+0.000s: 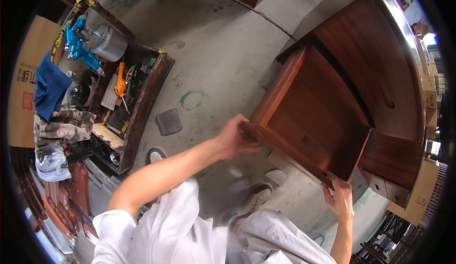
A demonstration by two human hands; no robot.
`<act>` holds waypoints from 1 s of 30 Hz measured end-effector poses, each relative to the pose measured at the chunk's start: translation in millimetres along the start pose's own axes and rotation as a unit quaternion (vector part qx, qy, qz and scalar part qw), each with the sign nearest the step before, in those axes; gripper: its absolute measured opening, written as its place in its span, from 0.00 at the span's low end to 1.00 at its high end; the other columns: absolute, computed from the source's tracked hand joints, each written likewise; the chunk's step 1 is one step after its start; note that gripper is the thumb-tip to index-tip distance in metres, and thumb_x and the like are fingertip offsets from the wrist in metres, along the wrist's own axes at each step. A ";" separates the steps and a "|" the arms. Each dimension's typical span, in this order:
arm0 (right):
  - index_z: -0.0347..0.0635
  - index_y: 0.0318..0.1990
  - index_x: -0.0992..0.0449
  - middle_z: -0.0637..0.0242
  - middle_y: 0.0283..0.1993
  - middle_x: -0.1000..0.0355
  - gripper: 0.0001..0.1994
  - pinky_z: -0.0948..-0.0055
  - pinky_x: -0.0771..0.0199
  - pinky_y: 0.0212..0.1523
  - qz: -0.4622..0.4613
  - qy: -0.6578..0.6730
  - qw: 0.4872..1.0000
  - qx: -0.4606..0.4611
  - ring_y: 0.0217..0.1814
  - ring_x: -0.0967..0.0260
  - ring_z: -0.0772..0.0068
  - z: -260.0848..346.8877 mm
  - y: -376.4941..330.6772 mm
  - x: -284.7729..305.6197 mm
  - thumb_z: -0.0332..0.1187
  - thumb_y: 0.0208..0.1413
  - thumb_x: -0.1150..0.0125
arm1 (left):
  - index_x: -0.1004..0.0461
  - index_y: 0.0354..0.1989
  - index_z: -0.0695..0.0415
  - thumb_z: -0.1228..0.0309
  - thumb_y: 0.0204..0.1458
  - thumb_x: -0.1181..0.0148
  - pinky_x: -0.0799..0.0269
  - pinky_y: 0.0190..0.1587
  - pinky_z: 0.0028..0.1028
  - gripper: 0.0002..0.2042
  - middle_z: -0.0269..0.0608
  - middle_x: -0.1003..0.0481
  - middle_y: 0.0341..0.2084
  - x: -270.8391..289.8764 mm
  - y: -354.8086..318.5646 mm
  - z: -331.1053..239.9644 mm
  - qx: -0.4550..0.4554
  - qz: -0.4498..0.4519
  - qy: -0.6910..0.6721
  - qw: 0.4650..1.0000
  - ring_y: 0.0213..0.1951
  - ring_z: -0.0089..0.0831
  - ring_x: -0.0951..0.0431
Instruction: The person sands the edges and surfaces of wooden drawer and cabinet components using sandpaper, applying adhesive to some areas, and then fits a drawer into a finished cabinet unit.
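A reddish-brown wooden drawer (279,95) stands pulled out of a matching wooden cabinet (375,50) on my right. My left hand (235,138) grips the drawer's front panel at its left end, with the fingers partly hidden beneath it. At the right end of the front, my right hand (339,197) is closed on the panel's edge, thumb and fingers on either side. Inside, the drawer shows a bare wooden bottom with a small dark mark. Its far end lies close to the cabinet's opening.
On the left stands a worn wooden tool carrier (154,88) with a blue spray gun (78,45), its metal cup (109,43), an orange blow gun (120,81) and rags (50,88). A dark grey pad (168,122) lies on the concrete floor. Cardboard boxes (415,192) stand beyond the cabinet.
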State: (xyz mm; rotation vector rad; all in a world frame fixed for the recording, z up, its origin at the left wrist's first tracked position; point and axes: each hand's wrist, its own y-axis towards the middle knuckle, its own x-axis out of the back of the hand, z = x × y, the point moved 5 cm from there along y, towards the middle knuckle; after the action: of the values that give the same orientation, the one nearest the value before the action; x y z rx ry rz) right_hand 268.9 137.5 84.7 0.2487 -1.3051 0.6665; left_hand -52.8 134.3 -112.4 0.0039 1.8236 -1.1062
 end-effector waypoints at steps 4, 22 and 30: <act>0.39 0.58 0.25 0.53 0.40 0.20 0.24 0.59 0.21 0.41 -0.010 0.009 1.000 0.020 0.39 0.21 0.46 0.1 -0.9 -1.1 0.23 0.52 0.30 | 0.30 0.44 0.63 0.54 0.56 0.47 0.21 0.56 0.48 0.21 0.49 0.28 0.40 6.0 6.8 -0.3 -0.007 -0.006 0.003 1.000 0.42 0.43 0.23; 0.37 0.43 0.23 0.49 0.36 0.22 0.14 0.54 0.22 0.38 -0.085 -0.030 0.994 -0.056 0.37 0.24 0.41 -57.8 45.6 -11.9 0.32 0.54 0.26 | 0.36 0.58 0.61 0.49 0.63 0.54 0.28 0.65 0.56 0.27 0.53 0.30 0.53 -15.0 61.9 -49.8 -0.043 -0.004 0.057 0.997 0.56 0.50 0.25; 0.42 0.42 0.22 0.61 0.46 0.21 0.19 0.51 0.29 0.63 -0.258 -0.070 0.962 -0.064 0.52 0.25 0.53 -81.9 17.5 -21.9 0.38 0.47 0.21 | 0.40 0.69 0.53 0.37 0.59 0.47 0.30 0.63 0.64 0.38 0.49 0.43 0.66 -70.5 25.3 -58.9 -0.111 -0.062 0.196 0.972 0.70 0.49 0.41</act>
State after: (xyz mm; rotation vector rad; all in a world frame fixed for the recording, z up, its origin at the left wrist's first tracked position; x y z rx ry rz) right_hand 322.4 187.7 38.6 0.5155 -1.3393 0.1225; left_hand -46.6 220.1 -71.5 -0.0247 2.3239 -1.0319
